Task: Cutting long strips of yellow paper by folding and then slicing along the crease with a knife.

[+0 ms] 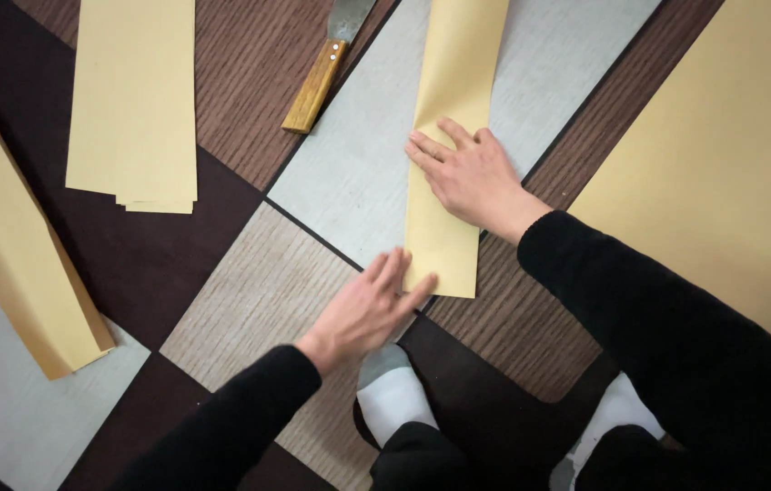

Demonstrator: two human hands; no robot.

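Note:
A long tan paper strip (444,218) lies on the patterned floor, running from the top edge down to the middle. My right hand (469,173) lies flat on it, fingers spread, pressing where the strip is creased or folded. My left hand (369,309) is flat too, its fingertips touching the strip's near left corner. Both arms wear black sleeves.
A stack of tan strips (135,100) lies at the upper left, another long strip (17,245) at the far left, and a large tan sheet (731,155) on the right. A wooden-handled blade tool (320,77) lies beside the strip. My white-and-grey socked feet (393,400) are below.

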